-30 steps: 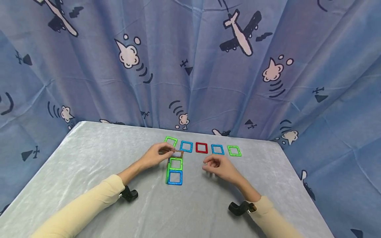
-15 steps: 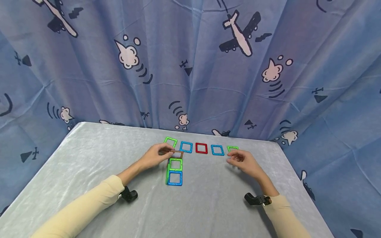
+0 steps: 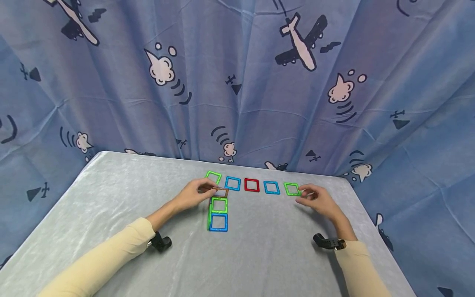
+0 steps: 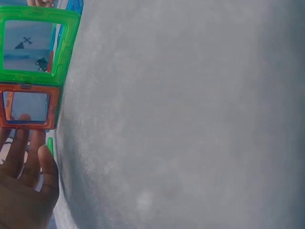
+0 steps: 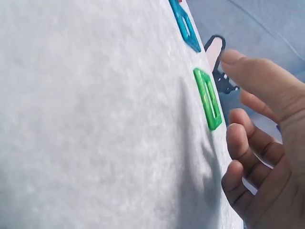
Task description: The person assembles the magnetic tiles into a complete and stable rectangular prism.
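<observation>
My left hand (image 3: 193, 195) pinches the edge of an orange square magnetic tile (image 3: 222, 192), which joins onto a row with a green tile (image 3: 219, 205) and a blue tile (image 3: 218, 222). In the left wrist view, a fingertip shows through the window of the orange tile (image 4: 28, 126); more tiles stand upright beneath this row, partly hidden. My right hand (image 3: 318, 200) hovers beside the loose green tile (image 3: 292, 189) at the right end of the back row, with loosely curved fingers and nothing in them. The right wrist view shows it apart from that green tile (image 5: 208, 99).
Along the back of the grey cloth-covered table (image 3: 156, 268) lie a green tile (image 3: 219, 178), a blue tile (image 3: 233, 183), a red tile (image 3: 252, 185) and another blue tile (image 3: 272, 187). A blue curtain (image 3: 237, 107) with airplane prints hangs behind the table.
My right hand has moved rightward past the second blue tile and across the loose green tile, which shows fully again. The left hand has kept its hold on the orange tile.
</observation>
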`<state>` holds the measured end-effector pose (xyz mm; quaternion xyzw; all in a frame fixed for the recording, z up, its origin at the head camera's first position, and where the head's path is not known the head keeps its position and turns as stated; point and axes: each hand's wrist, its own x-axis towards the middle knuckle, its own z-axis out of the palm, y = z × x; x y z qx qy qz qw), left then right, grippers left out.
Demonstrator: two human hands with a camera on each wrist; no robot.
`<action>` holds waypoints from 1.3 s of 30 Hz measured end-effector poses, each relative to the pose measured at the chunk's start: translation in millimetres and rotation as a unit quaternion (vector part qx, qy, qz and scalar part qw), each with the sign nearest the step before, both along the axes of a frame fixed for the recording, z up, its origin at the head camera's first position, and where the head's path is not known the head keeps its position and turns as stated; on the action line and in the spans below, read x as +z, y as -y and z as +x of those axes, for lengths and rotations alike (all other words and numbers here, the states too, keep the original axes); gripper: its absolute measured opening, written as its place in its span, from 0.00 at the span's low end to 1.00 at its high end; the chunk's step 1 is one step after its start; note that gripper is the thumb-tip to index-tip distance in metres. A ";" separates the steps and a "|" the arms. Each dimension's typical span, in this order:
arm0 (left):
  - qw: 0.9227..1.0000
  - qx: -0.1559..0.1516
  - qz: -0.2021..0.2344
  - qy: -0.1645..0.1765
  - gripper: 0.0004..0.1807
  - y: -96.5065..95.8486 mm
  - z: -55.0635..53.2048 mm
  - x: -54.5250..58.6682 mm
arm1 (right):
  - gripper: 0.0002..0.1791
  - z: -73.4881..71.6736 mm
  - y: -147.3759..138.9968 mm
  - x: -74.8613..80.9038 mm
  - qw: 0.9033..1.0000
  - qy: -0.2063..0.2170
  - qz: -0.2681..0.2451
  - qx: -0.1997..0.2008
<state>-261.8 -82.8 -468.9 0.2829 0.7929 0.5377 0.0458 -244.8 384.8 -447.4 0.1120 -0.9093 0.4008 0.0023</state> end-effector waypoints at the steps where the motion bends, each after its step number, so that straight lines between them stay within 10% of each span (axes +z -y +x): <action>1: 1.000 -0.001 0.000 0.000 0.12 -0.2 -0.2 -0.3 | 0.26 -1.4 -1.5 -1.2 1.000 0.001 0.005 0.000; 39: 1.000 -0.001 -0.016 0.001 0.12 -4.1 -0.1 2.0 | 0.05 -23.6 -2.6 -13.9 0.999 -0.013 0.031 0.013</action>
